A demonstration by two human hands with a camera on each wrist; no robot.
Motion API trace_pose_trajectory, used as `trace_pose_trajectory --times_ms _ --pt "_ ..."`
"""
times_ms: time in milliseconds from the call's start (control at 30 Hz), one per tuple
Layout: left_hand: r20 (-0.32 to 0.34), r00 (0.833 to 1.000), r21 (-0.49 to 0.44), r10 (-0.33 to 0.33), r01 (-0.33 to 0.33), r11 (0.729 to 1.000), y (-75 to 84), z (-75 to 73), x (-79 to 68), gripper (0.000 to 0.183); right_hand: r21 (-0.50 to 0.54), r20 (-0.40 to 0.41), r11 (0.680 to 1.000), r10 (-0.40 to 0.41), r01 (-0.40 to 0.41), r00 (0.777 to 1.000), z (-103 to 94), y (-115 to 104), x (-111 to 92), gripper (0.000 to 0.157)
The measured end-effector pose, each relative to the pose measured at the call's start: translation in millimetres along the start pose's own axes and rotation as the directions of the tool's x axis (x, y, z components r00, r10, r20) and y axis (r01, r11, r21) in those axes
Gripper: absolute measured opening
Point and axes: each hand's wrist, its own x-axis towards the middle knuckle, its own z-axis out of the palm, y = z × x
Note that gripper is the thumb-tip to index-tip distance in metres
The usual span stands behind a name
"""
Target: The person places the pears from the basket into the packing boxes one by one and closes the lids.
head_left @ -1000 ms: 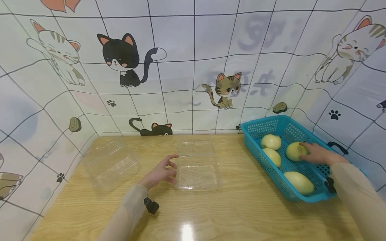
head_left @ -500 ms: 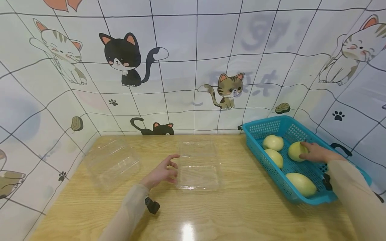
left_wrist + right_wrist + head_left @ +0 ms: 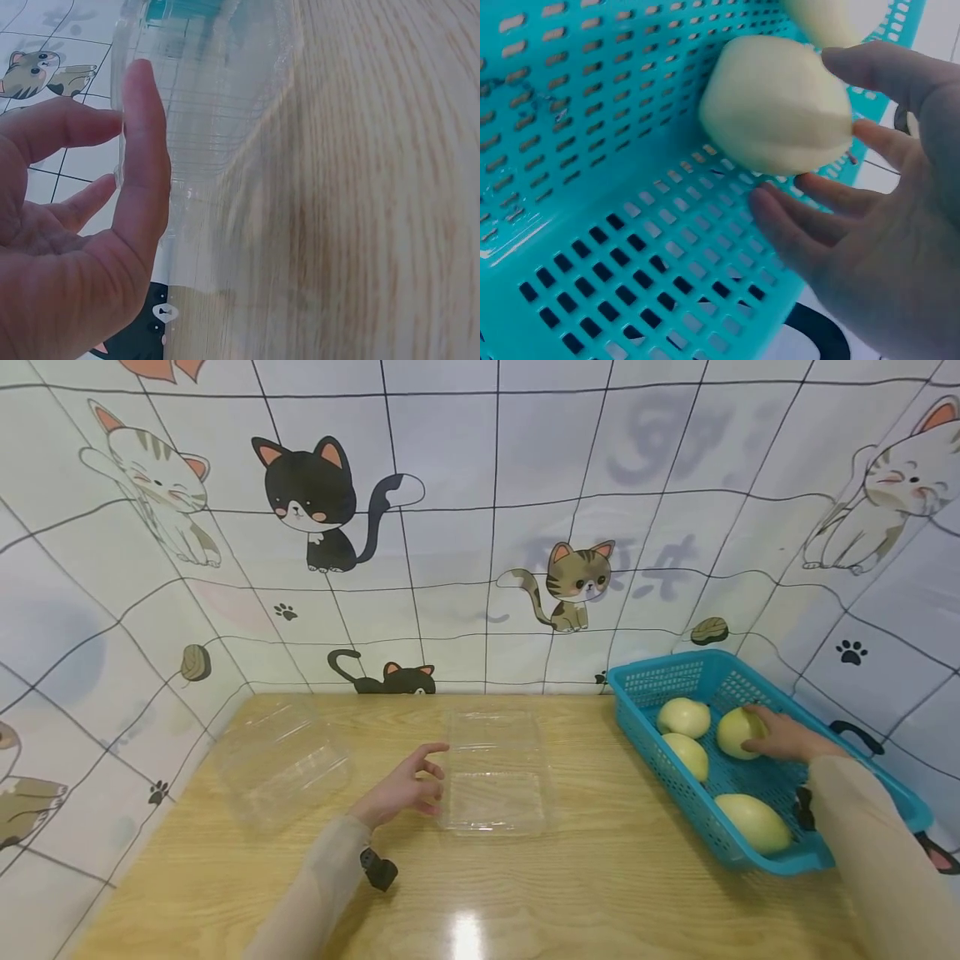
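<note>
At your far left, a clear plastic container (image 3: pixel 285 768) sits on the wooden table (image 3: pixel 592 860) near the patterned wall. Your left hand (image 3: pixel 401 789) comes next, fingers parted and loosely bent, clasping nothing; they lie at the left edge of a second clear container (image 3: pixel 493 802), though whether they press it I can't tell. Further right, the blue basket (image 3: pixel 655 754) has two pale fruits (image 3: pixel 683 718) along its left side and a longer oval fruit (image 3: pixel 753 824) at its near end. Right of that pair, on the basket's floor, is the round yellowish fruit (image 3: pixel 735 733); your right hand (image 3: pixel 787 739) holds its right side between thumb and bent fingers, spread about the fruit's width.
</note>
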Motion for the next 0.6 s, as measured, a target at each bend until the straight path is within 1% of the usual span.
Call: trace_pose_trajectory --times_ms 100,300,400,600 --pt "0.003 1.0 -0.007 -0.002 0.002 1.0 -1.1 0.1 0.5 0.07 -0.009 -0.02 1.0 -0.024 0.024 1.0 1.0 5 3 0.078" --pt "-0.002 1.0 -0.011 -0.01 0.01 1.0 -0.9 0.4 1.3 0.07 -0.002 -0.035 0.999 -0.05 0.05 0.998 2.6 11 10 0.081" --pt "-0.001 1.0 -0.003 -0.01 0.01 1.0 0.9 0.1 1.5 0.07 -0.011 -0.046 0.999 -0.05 0.049 0.998 4.0 14 15 0.083" --pt "0.002 1.0 0.0 -0.007 0.007 1.0 3.0 0.5 0.1 0.07 -0.009 -0.069 1.0 -0.021 0.021 0.997 8.8 20 26 0.086"
